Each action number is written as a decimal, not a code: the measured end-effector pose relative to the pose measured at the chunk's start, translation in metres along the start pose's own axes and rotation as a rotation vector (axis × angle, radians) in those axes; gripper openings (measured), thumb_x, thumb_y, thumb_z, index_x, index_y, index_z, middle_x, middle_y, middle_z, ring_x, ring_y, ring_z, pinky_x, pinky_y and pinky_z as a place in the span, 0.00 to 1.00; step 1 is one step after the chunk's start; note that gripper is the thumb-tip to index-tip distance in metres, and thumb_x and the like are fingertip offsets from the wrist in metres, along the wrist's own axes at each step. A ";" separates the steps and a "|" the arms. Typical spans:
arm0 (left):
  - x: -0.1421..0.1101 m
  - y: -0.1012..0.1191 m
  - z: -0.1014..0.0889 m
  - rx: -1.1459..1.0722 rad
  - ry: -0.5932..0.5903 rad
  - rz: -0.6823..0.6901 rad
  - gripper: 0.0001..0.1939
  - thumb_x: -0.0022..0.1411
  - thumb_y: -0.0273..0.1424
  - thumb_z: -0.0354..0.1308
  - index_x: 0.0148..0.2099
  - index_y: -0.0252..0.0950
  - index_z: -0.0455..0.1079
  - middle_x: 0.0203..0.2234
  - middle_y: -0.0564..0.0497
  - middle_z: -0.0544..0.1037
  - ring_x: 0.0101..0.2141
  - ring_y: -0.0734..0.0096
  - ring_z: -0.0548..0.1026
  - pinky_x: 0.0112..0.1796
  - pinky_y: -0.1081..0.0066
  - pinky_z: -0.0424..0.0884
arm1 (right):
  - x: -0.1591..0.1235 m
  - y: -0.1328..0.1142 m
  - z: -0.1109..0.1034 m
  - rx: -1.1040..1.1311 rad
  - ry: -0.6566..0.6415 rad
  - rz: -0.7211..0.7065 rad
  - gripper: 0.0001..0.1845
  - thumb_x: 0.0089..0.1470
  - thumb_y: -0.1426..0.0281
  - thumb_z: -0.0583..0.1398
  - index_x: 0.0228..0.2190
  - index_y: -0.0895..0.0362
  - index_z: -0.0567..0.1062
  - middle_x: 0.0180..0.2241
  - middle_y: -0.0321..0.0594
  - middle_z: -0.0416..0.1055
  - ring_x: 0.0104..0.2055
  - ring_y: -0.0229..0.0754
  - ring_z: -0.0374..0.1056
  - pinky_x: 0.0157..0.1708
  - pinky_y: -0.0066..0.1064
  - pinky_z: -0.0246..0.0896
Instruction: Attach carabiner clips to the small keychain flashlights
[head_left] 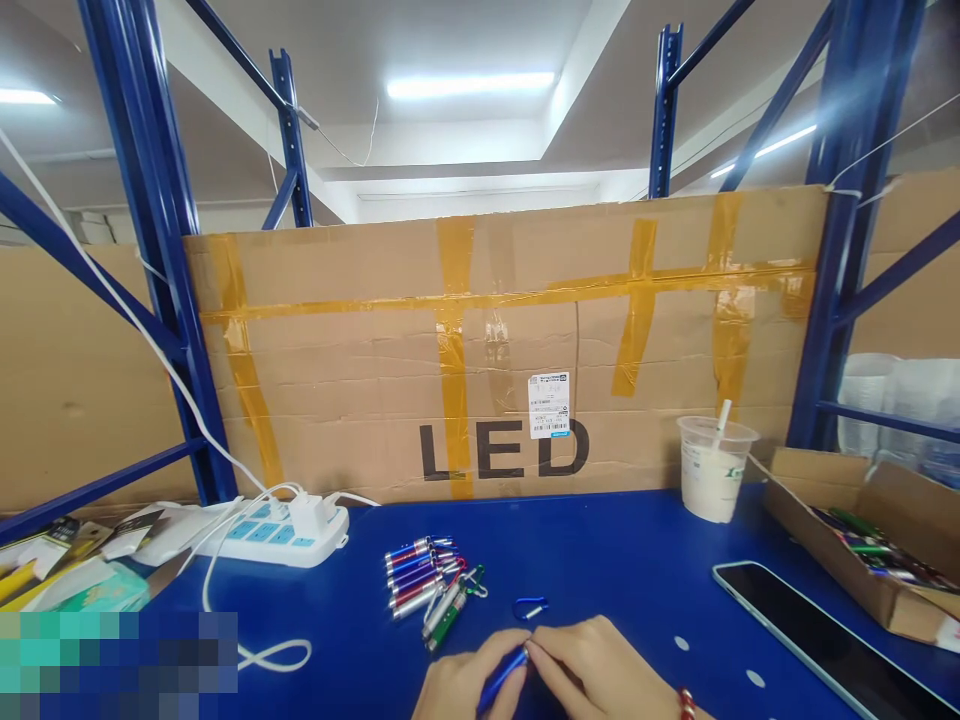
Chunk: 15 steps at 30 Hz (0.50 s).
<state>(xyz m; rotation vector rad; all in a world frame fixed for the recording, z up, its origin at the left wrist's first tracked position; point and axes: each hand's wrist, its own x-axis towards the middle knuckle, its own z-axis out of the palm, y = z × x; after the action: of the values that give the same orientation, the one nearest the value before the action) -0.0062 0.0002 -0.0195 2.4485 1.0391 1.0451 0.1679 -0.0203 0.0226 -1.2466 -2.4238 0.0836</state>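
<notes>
My left hand [472, 680] is closed around a slim blue metal tube, which looks like a keychain flashlight [501, 684]. At its upper end, the fingertips of my right hand [589, 660] are pinched together; any small part between them is hidden. Just beyond my hands, a blue carabiner clip [531, 606] with a small silver piece lies on the blue table [600, 560]. Farther left, several similar flashlights [420, 575] in blue, purple, red and silver lie side by side. A green flashlight [447, 622] is at the near end of that group, with clips attached.
On the right are a phone [825, 640], a drink cup with a straw [716, 470] and an open carton [892, 600] holding more flashlights. A white power strip [277, 535] with cables sits at left. A cardboard sheet [337, 400] stands behind the table.
</notes>
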 end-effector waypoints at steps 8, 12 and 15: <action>0.002 0.011 -0.011 -0.028 0.032 0.010 0.11 0.63 0.31 0.46 0.44 0.43 0.67 0.27 0.55 0.80 0.28 0.71 0.78 0.30 0.79 0.71 | -0.001 -0.003 0.001 0.019 0.043 0.041 0.18 0.61 0.70 0.42 0.22 0.55 0.62 0.19 0.32 0.68 0.20 0.34 0.63 0.23 0.24 0.50; 0.002 0.013 -0.012 -0.001 0.011 -0.005 0.10 0.63 0.30 0.45 0.43 0.42 0.66 0.26 0.54 0.79 0.26 0.72 0.77 0.29 0.79 0.69 | -0.001 -0.003 0.003 0.031 0.039 0.043 0.20 0.62 0.69 0.42 0.21 0.55 0.63 0.18 0.31 0.66 0.19 0.34 0.63 0.22 0.23 0.49; 0.002 0.014 -0.013 0.053 -0.012 -0.032 0.11 0.63 0.30 0.43 0.43 0.40 0.65 0.21 0.56 0.76 0.20 0.73 0.74 0.24 0.79 0.67 | 0.000 -0.003 0.004 0.006 0.058 0.038 0.19 0.62 0.69 0.43 0.22 0.55 0.65 0.19 0.32 0.68 0.20 0.34 0.64 0.22 0.24 0.49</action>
<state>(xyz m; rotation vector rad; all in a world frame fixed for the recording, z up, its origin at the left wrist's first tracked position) -0.0070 -0.0087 -0.0026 2.4676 1.1124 1.0046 0.1646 -0.0217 0.0196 -1.2754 -2.3490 0.0643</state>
